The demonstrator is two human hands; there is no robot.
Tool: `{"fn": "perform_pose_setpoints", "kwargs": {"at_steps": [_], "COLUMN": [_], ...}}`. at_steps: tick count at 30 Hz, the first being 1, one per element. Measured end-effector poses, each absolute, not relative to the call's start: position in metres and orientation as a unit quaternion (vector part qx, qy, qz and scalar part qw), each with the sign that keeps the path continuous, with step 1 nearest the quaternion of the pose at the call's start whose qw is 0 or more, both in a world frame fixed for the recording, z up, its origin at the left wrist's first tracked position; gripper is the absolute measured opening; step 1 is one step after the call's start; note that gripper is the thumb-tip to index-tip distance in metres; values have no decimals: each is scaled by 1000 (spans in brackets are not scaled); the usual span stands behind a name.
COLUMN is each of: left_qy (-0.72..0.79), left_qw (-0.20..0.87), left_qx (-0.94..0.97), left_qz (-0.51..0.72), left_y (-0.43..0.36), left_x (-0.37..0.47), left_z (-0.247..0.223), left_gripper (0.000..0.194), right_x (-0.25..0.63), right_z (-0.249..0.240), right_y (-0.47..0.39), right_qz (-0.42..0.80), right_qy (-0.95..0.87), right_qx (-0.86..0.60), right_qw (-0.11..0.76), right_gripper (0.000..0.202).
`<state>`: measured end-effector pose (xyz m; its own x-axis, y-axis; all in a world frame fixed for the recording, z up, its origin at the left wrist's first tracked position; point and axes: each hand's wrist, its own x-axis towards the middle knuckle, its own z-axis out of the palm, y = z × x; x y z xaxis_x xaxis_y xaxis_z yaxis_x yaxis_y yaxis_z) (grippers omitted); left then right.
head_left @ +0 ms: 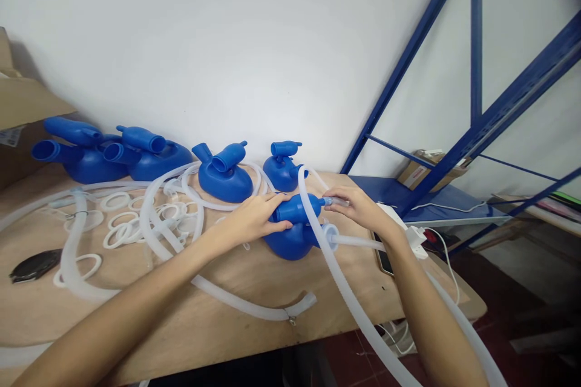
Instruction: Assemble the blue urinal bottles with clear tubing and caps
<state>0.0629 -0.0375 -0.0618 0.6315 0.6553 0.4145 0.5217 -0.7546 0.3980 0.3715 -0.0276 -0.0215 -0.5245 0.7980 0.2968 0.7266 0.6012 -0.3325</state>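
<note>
My left hand (261,217) grips the wide end of a blue cup-shaped funnel (295,210), its thumb and fingers on either side. The funnel lies across the top of a blue plastic urinal bottle (290,243) on the table. My right hand (351,202) pinches a thin translucent tube (336,201) at the funnel's narrow nozzle. A white cap (330,236) with a tube sits at the bottle's mouth. One thick white corrugated hose (336,266) passes in front of the funnel and bottle, down past the table's edge.
Several more blue bottles (224,184) with funnels stand along the wall. White rings (120,233), coiled hoses (157,217) and a dark flat object (36,266) lie on the wooden table (218,338). At right are a phone (385,261), a white power strip (415,239) and a blue metal rack (476,133).
</note>
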Motion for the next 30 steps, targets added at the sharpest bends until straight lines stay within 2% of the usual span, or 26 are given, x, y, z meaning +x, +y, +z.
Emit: {"fn": "perform_pose_setpoints", "kwargs": {"at_steps": [7,13,17,20,24,30], "left_qy": [345,344,340,337,337,336], "left_qw": [113,105,122,118,113,120], "left_qx": [892,891,887,884,881,876], "left_qz": [270,277,288,301,313,325], "left_y": [-37,-38,-38,-37,-35,-32], "left_x": [63,64,64,64,64,63], "left_z": [-63,-65,-64,-66,-71,-76], "left_gripper": [58,57,57,54,52,53], "right_x": [371,365,364,365,364,365], "right_z": [-19,-16,-23,-28,-27,-28], "right_y": [-30,-38,-28,-20,-16,-14], "right_qz": [64,97,103,42,-11,-36], "right_qy": [-871,-879,-882,-892,-903,-896], "right_qx": [-453,-423,-421,-424,-418,-433], "right_qw": [181,196,188,148,95,89], "right_gripper": [27,51,48,37,41,47]}}
